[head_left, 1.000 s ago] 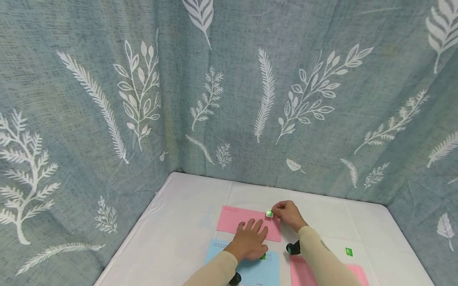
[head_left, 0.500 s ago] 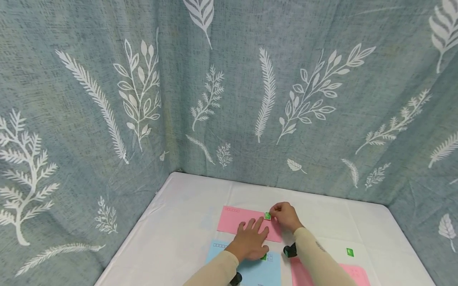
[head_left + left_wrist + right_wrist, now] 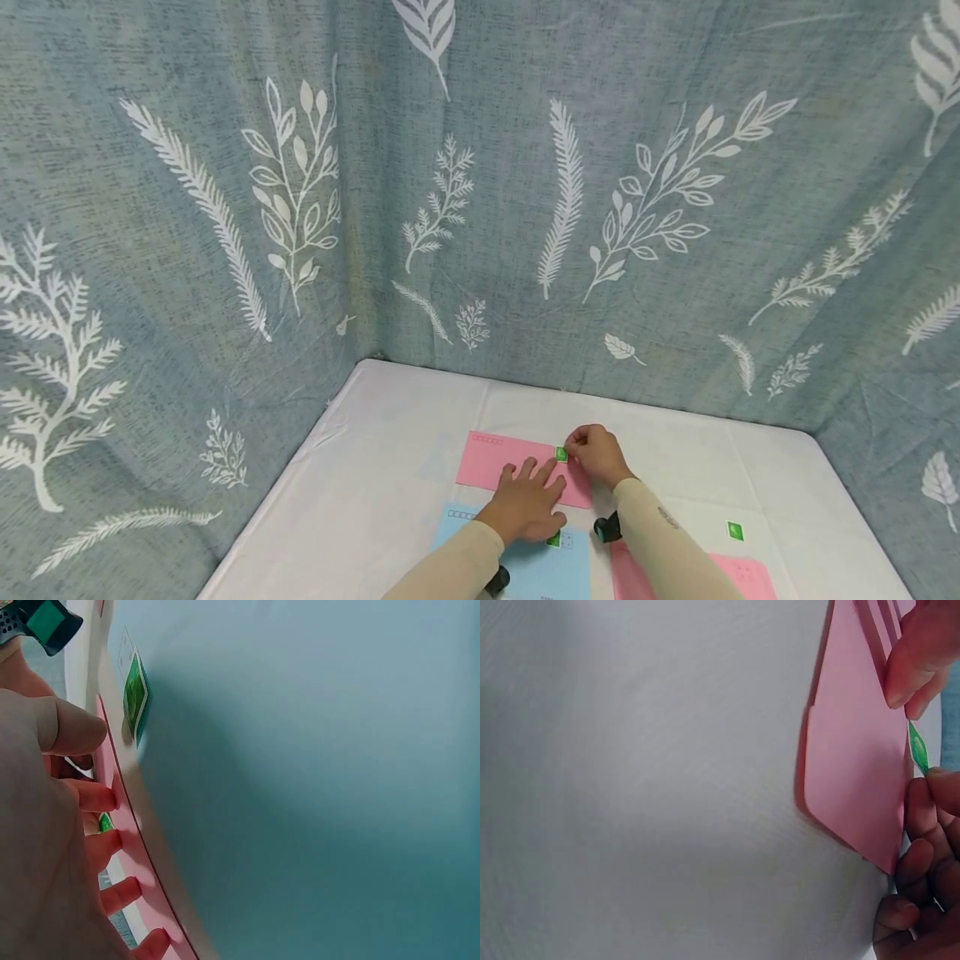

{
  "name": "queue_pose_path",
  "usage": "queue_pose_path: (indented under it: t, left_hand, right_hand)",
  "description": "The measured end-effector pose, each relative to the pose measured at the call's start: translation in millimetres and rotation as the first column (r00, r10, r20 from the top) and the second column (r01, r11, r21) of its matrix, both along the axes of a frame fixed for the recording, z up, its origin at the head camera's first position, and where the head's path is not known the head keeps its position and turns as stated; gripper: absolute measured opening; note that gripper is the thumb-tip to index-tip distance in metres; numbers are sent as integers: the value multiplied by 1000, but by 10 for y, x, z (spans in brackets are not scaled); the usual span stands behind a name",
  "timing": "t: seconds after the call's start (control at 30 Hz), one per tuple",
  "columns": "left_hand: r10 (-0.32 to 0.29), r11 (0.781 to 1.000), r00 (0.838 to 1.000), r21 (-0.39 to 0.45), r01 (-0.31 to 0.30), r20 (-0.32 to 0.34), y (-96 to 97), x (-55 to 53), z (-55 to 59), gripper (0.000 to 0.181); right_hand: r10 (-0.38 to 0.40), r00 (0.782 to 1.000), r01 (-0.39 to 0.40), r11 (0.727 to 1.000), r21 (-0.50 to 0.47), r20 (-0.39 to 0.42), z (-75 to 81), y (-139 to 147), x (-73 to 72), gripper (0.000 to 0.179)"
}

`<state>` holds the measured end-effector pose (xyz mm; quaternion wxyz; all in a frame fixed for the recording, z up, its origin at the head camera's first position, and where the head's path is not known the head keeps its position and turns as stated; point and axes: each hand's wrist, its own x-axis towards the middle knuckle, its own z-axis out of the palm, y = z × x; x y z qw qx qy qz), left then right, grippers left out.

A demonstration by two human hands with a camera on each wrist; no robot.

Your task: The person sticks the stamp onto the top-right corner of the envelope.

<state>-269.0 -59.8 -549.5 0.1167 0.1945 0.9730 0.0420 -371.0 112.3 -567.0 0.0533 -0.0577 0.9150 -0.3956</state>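
A pink envelope (image 3: 480, 461) lies flat at the back of the table, a row of small boxes printed at its upper left. My left hand (image 3: 525, 502) rests on it with fingers spread. At its upper right corner, my right hand (image 3: 597, 452) pinches the edge of a green stamp (image 3: 562, 454) between thumb and forefinger. In the right wrist view that stamp (image 3: 918, 748) looks slightly bent, close over the envelope (image 3: 855, 765). Under my left wrist is a blue envelope (image 3: 551, 575) bearing another green stamp (image 3: 554, 540), partly hidden by the hand.
A second pink envelope (image 3: 750, 575) lies at the front right, partly under my right forearm. Behind it a loose green stamp (image 3: 735, 531) lies on the white tablecloth (image 3: 360, 475). A leaf-patterned curtain (image 3: 510, 208) hangs around the table.
My right hand has moved slightly left and nearer with the stamp, bringing it further over the pink envelope's corner. The left hand has stayed spread on the envelope.
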Motion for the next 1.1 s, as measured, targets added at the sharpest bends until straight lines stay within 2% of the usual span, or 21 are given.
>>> queue_pose_path:
  t: [0.3, 0.63, 0.87, 1.1]
  left_hand:
    - [-12, 1000, 1000, 12, 12, 19, -7, -8, 7, 63]
    - [-9, 1000, 1000, 4, 9, 7, -16, 17, 48, 64]
    - [-4, 1000, 1000, -6, 4, 0, -7, 19, 30, 65]
    - [2, 1000, 1000, -2, -2, 14, -2, 0, 32, 65]
  right_hand:
    - [31, 998, -32, 999, -12, -52, -1, 29, -2, 9]
    - [122, 987, -114, 990, 77, -108, -51, 18, 6, 18]
    - [129, 986, -120, 989, 92, -101, -17, 7, 31, 15]
    - [155, 984, -140, 979, 146, -91, 1, 7, 36, 14]
